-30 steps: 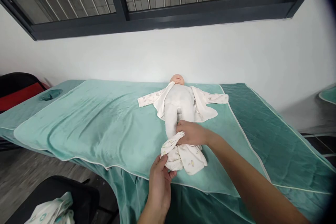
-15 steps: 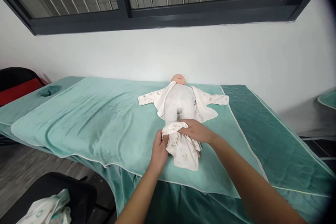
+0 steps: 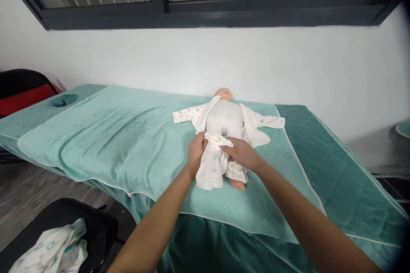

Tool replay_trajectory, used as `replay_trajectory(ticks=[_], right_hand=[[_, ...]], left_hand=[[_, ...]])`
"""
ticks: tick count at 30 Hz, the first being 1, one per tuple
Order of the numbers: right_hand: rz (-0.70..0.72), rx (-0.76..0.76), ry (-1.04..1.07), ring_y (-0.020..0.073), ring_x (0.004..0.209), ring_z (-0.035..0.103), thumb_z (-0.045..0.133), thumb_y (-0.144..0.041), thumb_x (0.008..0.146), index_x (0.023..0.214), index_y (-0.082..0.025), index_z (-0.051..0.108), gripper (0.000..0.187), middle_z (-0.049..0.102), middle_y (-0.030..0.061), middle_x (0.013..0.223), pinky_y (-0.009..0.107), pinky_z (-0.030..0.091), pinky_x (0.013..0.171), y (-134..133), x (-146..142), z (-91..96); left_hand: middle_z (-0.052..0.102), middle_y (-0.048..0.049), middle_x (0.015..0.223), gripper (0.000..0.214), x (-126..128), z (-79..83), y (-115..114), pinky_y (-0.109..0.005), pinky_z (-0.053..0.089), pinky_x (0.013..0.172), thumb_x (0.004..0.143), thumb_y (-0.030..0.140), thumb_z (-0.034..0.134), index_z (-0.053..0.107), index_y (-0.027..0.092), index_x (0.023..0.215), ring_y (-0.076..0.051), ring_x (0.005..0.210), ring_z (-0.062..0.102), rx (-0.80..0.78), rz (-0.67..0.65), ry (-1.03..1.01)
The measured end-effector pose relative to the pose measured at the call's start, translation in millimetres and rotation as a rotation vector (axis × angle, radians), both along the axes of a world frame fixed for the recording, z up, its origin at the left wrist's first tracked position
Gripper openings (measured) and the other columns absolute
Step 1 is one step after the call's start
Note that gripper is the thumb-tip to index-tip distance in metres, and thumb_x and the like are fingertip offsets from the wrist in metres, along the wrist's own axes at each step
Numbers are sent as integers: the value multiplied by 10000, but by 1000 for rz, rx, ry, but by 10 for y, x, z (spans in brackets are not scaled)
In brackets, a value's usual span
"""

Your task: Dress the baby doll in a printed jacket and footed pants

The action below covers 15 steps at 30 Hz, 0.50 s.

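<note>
**Both my hands hold the small printed trousers at the legs of the doll**

In front of me is a white wall, and above it a window with a dark frame, with metal bars seen through the glass. Against the wall stands a long bed with a dark green cover. A lighter green blanket with a pale edge is spread over its middle part. At my lower left is a black chair, and on it lies a crumpled white cloth with green marks.

The doll lies on its back upon the blanket, with its head near the wall and its legs toward me. Its body is pale grey. A white top lies open under it, and the printed sleeves are stretched to both sides.

The trousers are around the upper legs, just below the crotch, with the waistband gathered. My left hand is closed upon the waistband at its left side. My right hand pinches it near the middle, the thumb on top; its other fingers are partly hidden by cloth.

The smallest thing is one bare foot, which comes out from the right trouser leg.
</note>
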State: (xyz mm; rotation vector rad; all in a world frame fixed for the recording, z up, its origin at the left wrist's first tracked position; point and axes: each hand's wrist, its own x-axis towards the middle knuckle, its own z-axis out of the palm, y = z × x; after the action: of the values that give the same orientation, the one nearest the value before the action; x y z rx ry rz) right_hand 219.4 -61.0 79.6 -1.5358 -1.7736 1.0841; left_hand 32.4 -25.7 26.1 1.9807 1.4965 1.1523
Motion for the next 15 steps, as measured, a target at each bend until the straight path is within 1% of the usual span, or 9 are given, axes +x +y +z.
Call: replay_trajectory(ticks=[2, 5, 8, 10, 12, 15], right_hand=[[-3, 17, -35, 173, 614, 627, 547, -489, 889, 826, -219, 575, 279, 649, -1, 715, 279, 485, 584, 19, -12, 14], [13, 28, -80, 180, 627, 622, 546, -554, 884, 820, -226, 571, 335, 645, 0, 687, 278, 473, 564, 32, 1, 15], [52, -6, -114, 178, 628, 620, 556, -534, 882, 850, -225, 576, 311, 656, -1, 696, 280, 462, 571, 49, 47, 42], [92, -24, -151, 184, 663, 630, 593, -500, 862, 876, -225, 584, 275, 677, 5, 746, 280, 457, 585, 81, 91, 91], [114, 17, -228, 195, 735, 634, 638, -458, 829, 883, -230, 589, 239, 693, 9, 827, 281, 444, 615, 134, 137, 147], [30, 152, -364, 200, 779, 606, 618, -415, 835, 850, -235, 572, 187, 676, 9, 865, 283, 402, 628, 246, 185, 186]], left_hand=[[673, -87, 1021, 253, -1, -36, 96, -324, 440, 808, 958, 274, 407, 615, 203, 1085, -229, 973, 602, 71, 14, 94], [667, -101, 1011, 252, 0, -90, 216, -325, 447, 791, 961, 230, 406, 615, 190, 1096, -235, 966, 601, 148, 43, 227], [665, -100, 1016, 233, 2, -123, 309, -319, 452, 787, 956, 211, 432, 614, 190, 1100, -239, 980, 596, 194, 26, 307], [665, -99, 1019, 222, 5, -131, 360, -316, 451, 786, 955, 217, 450, 612, 191, 1104, -239, 985, 595, 215, 22, 322], [663, -96, 995, 213, 11, -132, 411, -314, 447, 782, 958, 229, 455, 614, 189, 1094, -238, 963, 596, 252, 33, 337], [660, -93, 954, 214, 23, -130, 492, -311, 443, 781, 968, 248, 441, 617, 180, 1069, -233, 928, 596, 314, 34, 352]])
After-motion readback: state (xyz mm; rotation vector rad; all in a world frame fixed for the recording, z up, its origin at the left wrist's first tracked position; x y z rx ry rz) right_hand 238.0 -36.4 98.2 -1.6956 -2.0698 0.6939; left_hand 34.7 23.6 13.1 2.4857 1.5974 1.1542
